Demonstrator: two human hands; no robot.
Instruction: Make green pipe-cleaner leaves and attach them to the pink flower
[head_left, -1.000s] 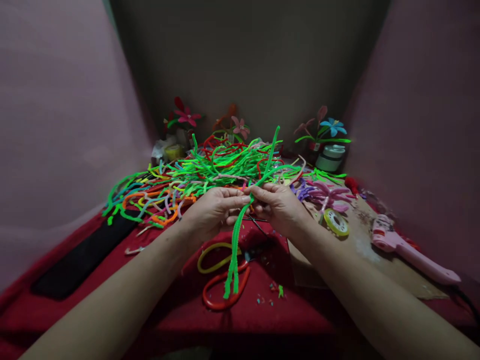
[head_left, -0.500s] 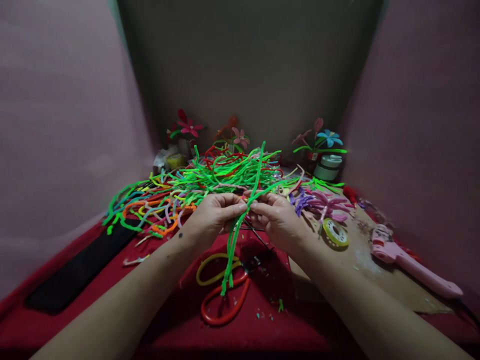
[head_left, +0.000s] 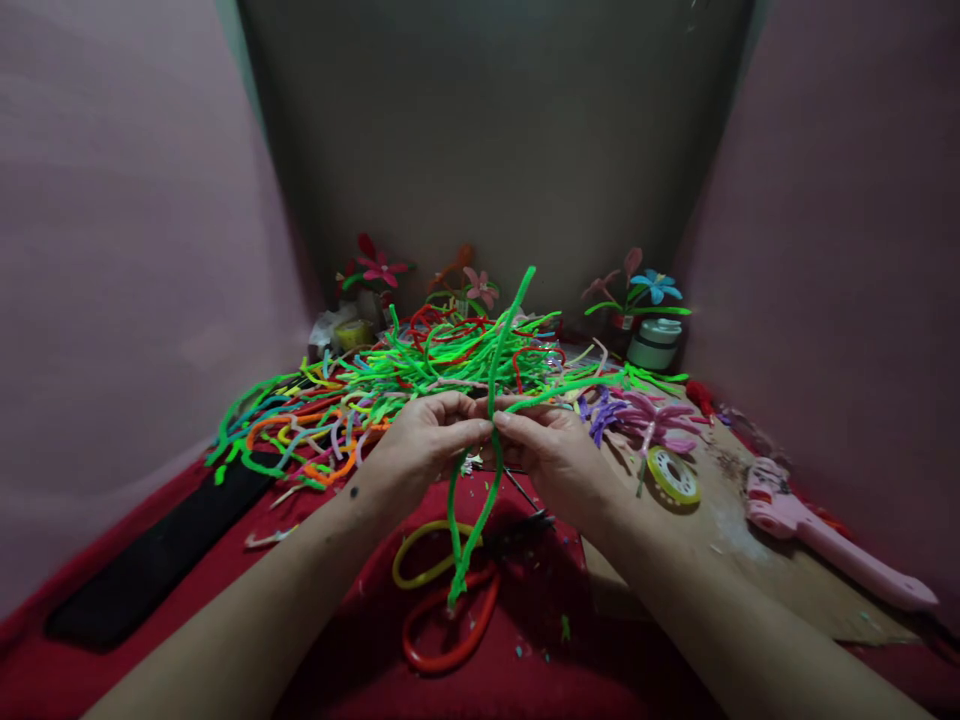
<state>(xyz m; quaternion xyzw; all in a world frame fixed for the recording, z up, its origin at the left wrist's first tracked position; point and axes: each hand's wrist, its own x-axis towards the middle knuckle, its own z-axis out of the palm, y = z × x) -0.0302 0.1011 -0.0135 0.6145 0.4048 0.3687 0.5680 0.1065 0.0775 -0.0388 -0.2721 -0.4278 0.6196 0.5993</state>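
Green pipe cleaners (head_left: 494, 375) are crossing at dial centre, left hand (head_left: 433, 428) and right hand (head_left: 556, 442) pinching them narrowly. A loosened pinch could be causing slippage at the crossing. Red cloth (head_left: 352, 610) is forming the work surface; scissors (head_left: 435, 668) are lying near six o'clock, a dark wall (head_left: 487, 140) rising at twelve.

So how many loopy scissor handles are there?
2: the yellow handle and the red handle nearer the person, both partly covered by dangling green stems. More could hide under the colourful pile.
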